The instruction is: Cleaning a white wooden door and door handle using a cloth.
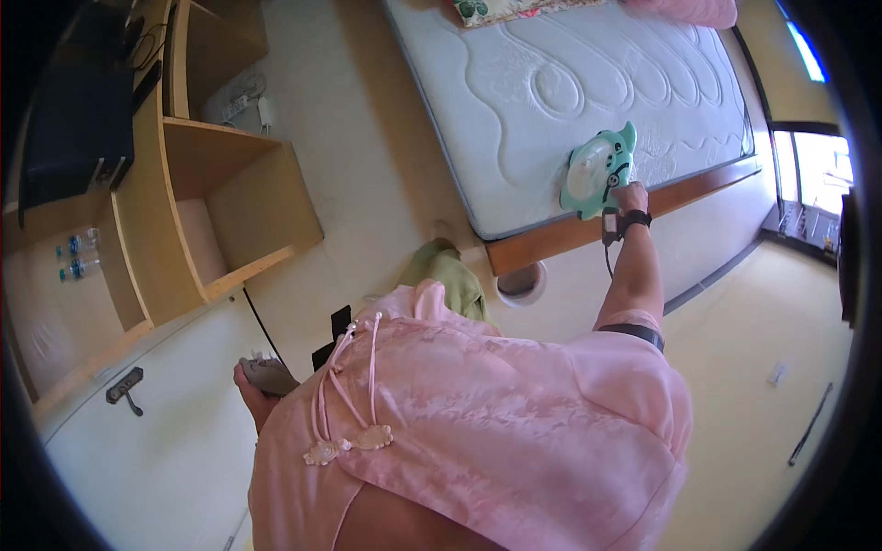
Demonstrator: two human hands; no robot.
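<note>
My right hand [632, 198] reaches out over the near edge of a bed and grips a teal animal-shaped item [598, 171] with a pale oval middle and a cartoon face. The item is over or against the white quilted mattress [510, 124]; whether it touches is unclear. A dark band with a small boxy device [610, 226] and a cable is on that wrist. Low on the left, my left hand [253, 399] is around a crumpled grey-brown thing [269, 377], perhaps cloth, with whitish bits at its top. My pink garment partly hides that arm.
A waste bin [521, 284] stands by the corner of the wooden bed frame [551, 237]. Wooden shelving [238, 206] lines the left, with plastic bottles [81, 268] and a black screen-like panel [76, 131]. A power strip [238, 108] lies behind it. Below is a white door [165, 448].
</note>
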